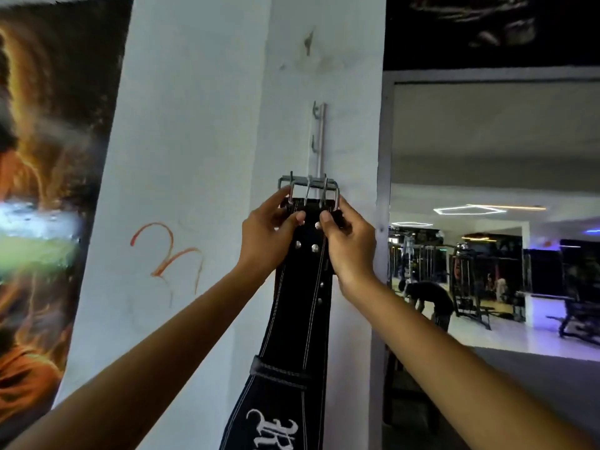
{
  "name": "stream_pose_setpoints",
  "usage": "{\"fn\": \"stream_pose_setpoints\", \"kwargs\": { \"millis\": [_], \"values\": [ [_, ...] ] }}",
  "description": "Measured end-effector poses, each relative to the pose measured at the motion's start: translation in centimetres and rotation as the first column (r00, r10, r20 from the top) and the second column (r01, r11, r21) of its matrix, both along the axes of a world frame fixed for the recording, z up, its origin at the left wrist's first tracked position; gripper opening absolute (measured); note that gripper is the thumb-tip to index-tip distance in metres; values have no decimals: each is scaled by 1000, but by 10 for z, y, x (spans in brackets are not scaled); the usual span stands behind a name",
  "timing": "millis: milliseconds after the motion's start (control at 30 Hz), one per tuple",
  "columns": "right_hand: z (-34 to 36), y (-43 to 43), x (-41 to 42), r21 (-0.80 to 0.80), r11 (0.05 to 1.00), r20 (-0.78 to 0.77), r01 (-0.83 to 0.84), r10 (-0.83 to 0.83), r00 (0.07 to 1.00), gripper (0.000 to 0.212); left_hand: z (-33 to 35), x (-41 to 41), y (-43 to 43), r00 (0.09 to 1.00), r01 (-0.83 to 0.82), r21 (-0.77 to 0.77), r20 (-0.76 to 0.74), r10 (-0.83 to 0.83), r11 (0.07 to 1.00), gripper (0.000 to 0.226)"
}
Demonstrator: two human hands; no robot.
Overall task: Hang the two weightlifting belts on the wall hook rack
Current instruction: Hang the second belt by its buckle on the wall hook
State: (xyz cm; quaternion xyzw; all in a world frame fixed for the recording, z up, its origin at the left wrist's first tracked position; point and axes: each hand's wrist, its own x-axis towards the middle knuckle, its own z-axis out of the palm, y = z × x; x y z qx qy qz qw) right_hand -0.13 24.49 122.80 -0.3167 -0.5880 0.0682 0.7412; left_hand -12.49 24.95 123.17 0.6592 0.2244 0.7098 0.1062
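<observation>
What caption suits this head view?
Both hands lift black leather belt toward vertical metal hook rack.

**Black lifting belt held up at the wall rack**

Only one belt (300,306) shows here: black leather, white stitching down both edges, silver rivets near the top and some white gothic-style lettering on the wide back part at the bottom of the frame. It hangs pretty much straight down, buckle end up. The steel buckle (308,190) has multiple prongs and sits right against the lower end of the hook rack (318,141), a slim metal strip running vertically on the white wall, with two small empty hooks showing above. Can't tell if the buckle is actually caught on a hook.
</observation>
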Motion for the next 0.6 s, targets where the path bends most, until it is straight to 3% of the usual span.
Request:
{"fn": "stream_pose_setpoints", "kwargs": {
  "millis": [267,600],
  "values": [
    [100,37,-4,-1,994,19,109,-109,994,44,94,10,44,998,-57,16,10,57,998,52],
    [131,62,-8,-35,991,55,126,-124,991,46,121,14,78,995,-90,-75,27,92,993,50]
  ]
}}
